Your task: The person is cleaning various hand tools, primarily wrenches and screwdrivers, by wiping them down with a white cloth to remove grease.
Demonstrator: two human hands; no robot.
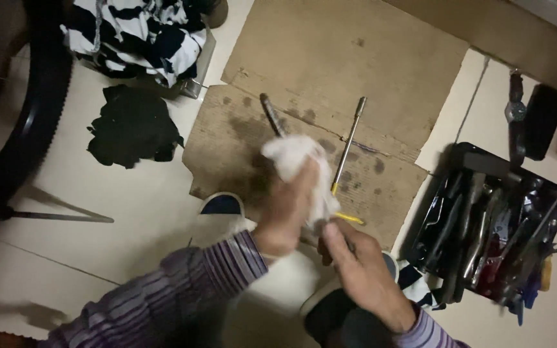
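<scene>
While my left hand grips a white rag around a dark rod, my right hand pinches the rod's near end; rod runs up-left over stained cardboard, left hand nearer its far tip

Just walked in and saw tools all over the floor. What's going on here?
A person is rubbing a dark metal rod with a white rag held in the left hand, while the right hand grips the rod's lower end. They work over stained cardboard, where a slim yellow-tipped tool lies. An open toolbox sits alongside.
</scene>
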